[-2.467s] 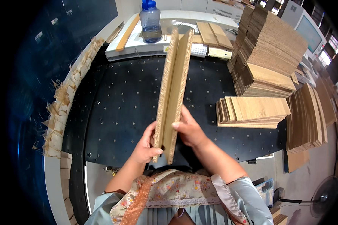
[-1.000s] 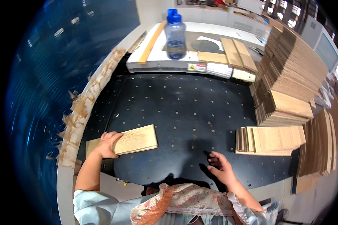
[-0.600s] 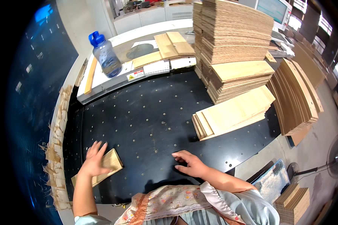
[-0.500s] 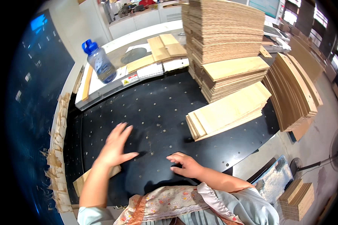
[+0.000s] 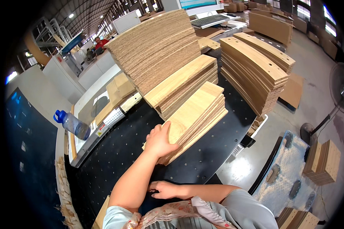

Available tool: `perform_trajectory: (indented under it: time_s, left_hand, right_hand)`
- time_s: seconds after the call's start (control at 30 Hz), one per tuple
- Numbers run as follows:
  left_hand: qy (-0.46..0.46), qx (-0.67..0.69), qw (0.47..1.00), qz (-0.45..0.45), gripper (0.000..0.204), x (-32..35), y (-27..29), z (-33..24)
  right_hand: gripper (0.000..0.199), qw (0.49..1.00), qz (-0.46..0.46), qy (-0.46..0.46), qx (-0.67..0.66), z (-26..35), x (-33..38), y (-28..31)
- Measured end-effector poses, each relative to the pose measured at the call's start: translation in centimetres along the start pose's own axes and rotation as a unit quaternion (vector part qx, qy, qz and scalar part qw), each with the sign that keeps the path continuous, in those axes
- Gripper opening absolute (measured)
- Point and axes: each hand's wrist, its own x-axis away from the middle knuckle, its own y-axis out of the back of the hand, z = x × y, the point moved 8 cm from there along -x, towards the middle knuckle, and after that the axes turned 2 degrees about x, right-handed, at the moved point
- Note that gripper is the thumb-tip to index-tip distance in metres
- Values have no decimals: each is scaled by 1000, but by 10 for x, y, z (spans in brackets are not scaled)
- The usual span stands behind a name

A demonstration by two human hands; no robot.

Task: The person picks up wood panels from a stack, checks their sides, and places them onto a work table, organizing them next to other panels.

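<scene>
Black and dotted with holes, our surface [image 5: 141,145] carries tall piles of wooden panels, with a blue-capped water bottle [image 5: 72,124] off at its far left edge. Our left hand [image 5: 159,140] lies flat, fingers [image 5: 165,128] spread, on the low stack of wooden boards [image 5: 197,118] mid-surface, gripping nothing; our right hand [image 5: 165,189] rests loosely open at the near edge

left hand [image 5: 159,140] – off black table, now on near panel stack [image 5: 197,116] | view swung right

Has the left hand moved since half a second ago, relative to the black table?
Yes. The left hand has left the bare black table and gone rightward onto the low stack of wooden panels.
</scene>
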Motion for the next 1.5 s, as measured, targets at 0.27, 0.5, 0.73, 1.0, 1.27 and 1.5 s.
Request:
perform_trajectory:
  time_s: [0.27,0.5,0.73,1.0,1.27,1.5]
  left_hand:
    - [6,39,995,-86,87,69,28,48]
    - [-1,527,842,-117,95,194,-3,154]
    - [48,716,666,-203,93,248,-64,148]
    - [26,870,475,-129,91,289,-68,174]
    - [-33,904,410,-114,95,291,-64,166]
    - [-34,911,394,-119,96,288,-52,157]
  right_hand:
    - [26,999,-16,-25,-33,-1,4,6]
    - [75,967,-69,-105,-220,-12,0,11]
    - [108,970,-51,-76,-225,44,-55,-11]
    - [88,827,-5,-46,-561,40,-73,-20]
    - [81,697,101,-83,-706,55,-72,-33]
    - [74,712,139,-43,-687,69,-76,-26]
